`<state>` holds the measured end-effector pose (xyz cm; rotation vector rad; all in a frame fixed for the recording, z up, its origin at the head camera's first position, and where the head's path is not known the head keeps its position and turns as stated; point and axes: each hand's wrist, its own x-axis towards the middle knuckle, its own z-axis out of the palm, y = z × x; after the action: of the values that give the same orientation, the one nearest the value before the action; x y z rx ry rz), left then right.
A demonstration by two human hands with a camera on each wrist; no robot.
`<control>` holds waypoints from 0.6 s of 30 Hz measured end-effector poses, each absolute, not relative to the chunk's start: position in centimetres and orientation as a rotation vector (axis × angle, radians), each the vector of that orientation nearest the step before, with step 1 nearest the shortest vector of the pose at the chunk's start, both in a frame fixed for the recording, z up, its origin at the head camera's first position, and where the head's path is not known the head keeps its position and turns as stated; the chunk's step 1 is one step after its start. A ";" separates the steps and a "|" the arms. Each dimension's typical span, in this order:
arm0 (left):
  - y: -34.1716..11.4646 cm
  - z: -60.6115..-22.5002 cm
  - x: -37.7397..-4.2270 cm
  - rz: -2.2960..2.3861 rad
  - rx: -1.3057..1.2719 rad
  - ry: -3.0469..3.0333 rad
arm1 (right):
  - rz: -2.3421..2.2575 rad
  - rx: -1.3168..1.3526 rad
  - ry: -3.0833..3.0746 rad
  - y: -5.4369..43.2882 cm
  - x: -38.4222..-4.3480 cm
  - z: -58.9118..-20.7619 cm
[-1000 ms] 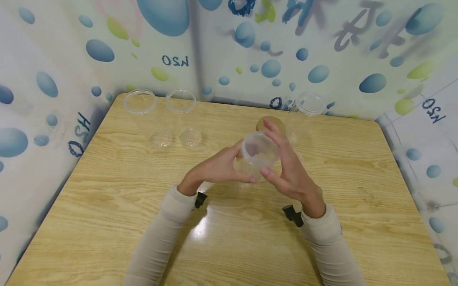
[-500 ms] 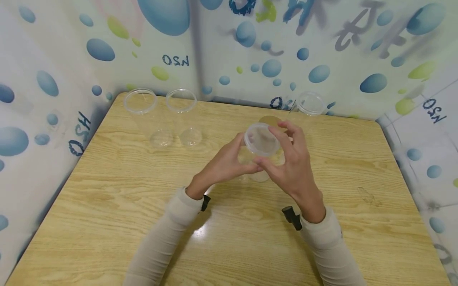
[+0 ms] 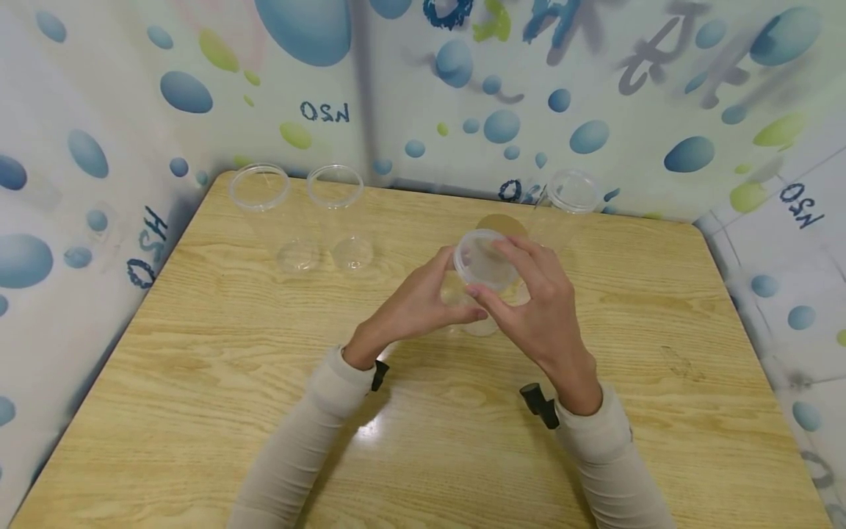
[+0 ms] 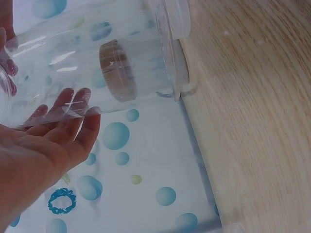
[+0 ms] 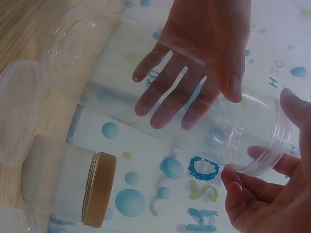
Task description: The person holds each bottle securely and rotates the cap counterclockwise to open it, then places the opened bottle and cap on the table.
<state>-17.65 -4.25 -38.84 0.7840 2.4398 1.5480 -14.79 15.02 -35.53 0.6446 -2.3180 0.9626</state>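
Observation:
In the head view, a tall clear plastic jar [image 3: 456,290] stands upright between both hands near the middle of the table. My left hand [image 3: 419,294] grips its side, the thumb along the near wall; in the right wrist view the left fingers [image 5: 170,92] spread behind the clear wall. A translucent round lid [image 3: 481,257] sits at the jar's top. My right hand [image 3: 538,305] holds the lid by its edge, thumb on the near side and fingers over the far side. The right wrist view shows the right fingertips [image 5: 238,182] at the ridged rim.
Just behind the held jar stands a frosted jar with a brown lid [image 3: 500,225]. Two tall clear containers, one with its rim [image 3: 260,188] at the far left and another [image 3: 335,186] beside it, line the back edge. A further clear container [image 3: 573,192] stands back right.
The right hand's fingers have come down and closed around the lid's edge. The left hand and jar have shifted slightly right and the lid appears a little more level.

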 end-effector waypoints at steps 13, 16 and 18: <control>-4.6 -38.6 -17.6 1.591 0.807 2.360 | 1.101 0.777 -2.281 15.2 -14.9 -35.3; -4.7 -38.6 -17.6 1.614 0.818 2.325 | 1.115 0.816 -2.267 15.3 -15.0 -35.3; -4.7 -38.6 -17.6 1.626 0.825 2.307 | 1.127 0.839 -2.258 15.3 -15.0 -35.3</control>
<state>-17.61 -4.73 -38.62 0.8246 2.3067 1.6262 -15.00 15.29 -35.34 0.8391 -2.2583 1.1269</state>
